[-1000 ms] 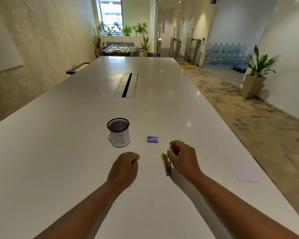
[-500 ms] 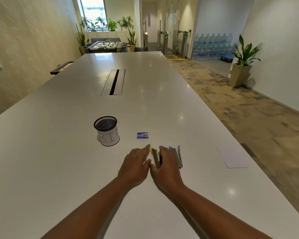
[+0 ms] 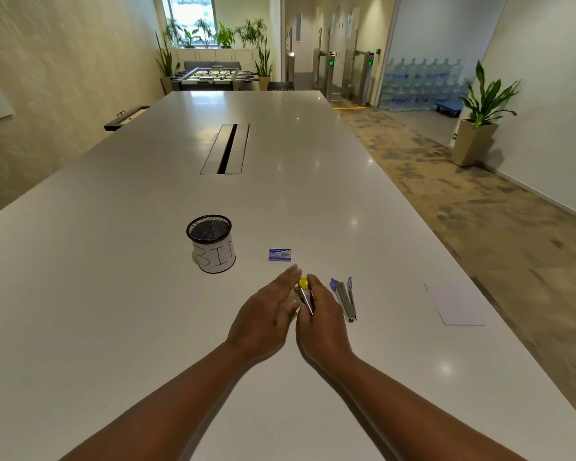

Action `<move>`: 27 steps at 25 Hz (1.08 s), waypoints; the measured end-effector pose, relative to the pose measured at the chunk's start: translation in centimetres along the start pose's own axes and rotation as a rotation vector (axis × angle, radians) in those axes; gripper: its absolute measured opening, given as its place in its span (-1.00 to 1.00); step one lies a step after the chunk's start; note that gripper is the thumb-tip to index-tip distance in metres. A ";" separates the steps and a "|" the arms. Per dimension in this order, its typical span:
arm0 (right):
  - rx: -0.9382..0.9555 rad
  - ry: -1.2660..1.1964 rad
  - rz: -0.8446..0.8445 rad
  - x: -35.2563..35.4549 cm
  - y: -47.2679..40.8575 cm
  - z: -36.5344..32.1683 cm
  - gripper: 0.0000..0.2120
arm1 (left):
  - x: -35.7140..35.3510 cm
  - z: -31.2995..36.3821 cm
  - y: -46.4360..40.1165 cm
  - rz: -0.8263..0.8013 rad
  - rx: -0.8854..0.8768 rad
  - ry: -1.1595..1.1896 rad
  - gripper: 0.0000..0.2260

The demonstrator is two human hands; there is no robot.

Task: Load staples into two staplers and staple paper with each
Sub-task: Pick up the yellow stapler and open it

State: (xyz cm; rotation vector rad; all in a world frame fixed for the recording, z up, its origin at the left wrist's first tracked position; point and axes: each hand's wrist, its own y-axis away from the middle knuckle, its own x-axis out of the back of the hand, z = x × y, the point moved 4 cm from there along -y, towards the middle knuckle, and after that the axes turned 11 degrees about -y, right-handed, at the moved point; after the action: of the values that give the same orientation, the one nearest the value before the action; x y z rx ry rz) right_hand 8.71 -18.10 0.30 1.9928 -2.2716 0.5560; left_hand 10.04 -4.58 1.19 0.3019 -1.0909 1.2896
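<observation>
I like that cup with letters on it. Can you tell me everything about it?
The cup is a small round holder of black wire mesh with a dark rim. White paper wraps its lower part, with "BIN" hand-written in black, the last letter partly turned away. It stands upright on the white table, left of the small blue box. Its inside looks dark; any contents cannot be told. Nothing else touches it.

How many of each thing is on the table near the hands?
Staplers: 2, a yellow-tipped stapler between the left hand and right hand, and a blue-tipped stapler lying beside them
Staple box: 1
Mesh cup marked BIN: 1
Paper sheet: 1
Total: 5
</observation>
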 end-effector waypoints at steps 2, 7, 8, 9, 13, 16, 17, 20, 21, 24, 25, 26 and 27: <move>0.025 -0.046 -0.017 0.0 0.3 -0.2 -0.69 | 0.1 -0.3 -0.1 0.015 0.111 0.068 -0.55; 0.152 -0.202 -0.110 0.6 0.7 -1.6 -0.82 | 0.2 -0.4 -0.7 -0.014 0.202 0.135 -0.69; 0.159 -0.203 -0.121 0.7 0.7 -1.7 -0.84 | 0.2 -0.4 -0.8 -0.020 0.216 0.138 -0.67; 0.157 -0.194 -0.125 0.7 0.7 -1.8 -0.86 | 0.1 -0.5 -0.8 -0.018 0.236 0.150 -0.65; 0.052 -0.116 -0.154 0.1 0.5 -1.7 -0.81 | -0.1 -1.3 -0.6 0.019 0.297 0.214 -0.64; 0.040 -0.099 -0.171 0.0 0.3 -1.6 -0.69 | 0.1 -1.4 -0.6 0.053 0.303 0.178 -0.62; 0.050 -0.099 -0.172 0.0 0.4 -1.6 -0.69 | 0.1 -1.3 -0.6 0.059 0.298 0.148 -0.63; 0.079 -0.094 -0.167 0.1 0.7 -1.7 -0.73 | 0.0 -1.2 -0.4 0.072 0.287 0.080 -0.64; 0.094 -0.086 -0.168 0.1 0.8 -1.7 -0.73 | -0.1 -1.2 -0.4 0.076 0.289 0.081 -0.63; 0.123 -0.059 -0.168 0.0 0.9 -1.7 -0.74 | -0.3 -1.5 -0.3 0.088 0.291 0.076 -0.61; 0.131 -0.054 -0.164 0.0 0.9 -1.7 -0.74 | -0.3 -1.5 -0.4 0.091 0.283 0.066 -0.63; 0.139 -0.049 -0.158 0.0 1.0 -1.7 -0.73 | -0.3 -1.4 -0.4 0.094 0.274 0.052 -0.65; 0.146 -0.046 -0.153 0.0 1.1 -1.7 -0.73 | -0.2 -1.3 -0.4 0.095 0.265 0.040 -0.66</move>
State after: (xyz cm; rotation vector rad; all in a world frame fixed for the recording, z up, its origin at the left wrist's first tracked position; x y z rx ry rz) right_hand 7.35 -17.49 1.71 2.2457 -2.1351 0.6853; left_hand 11.01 -3.89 0.48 0.4244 -0.9088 1.5220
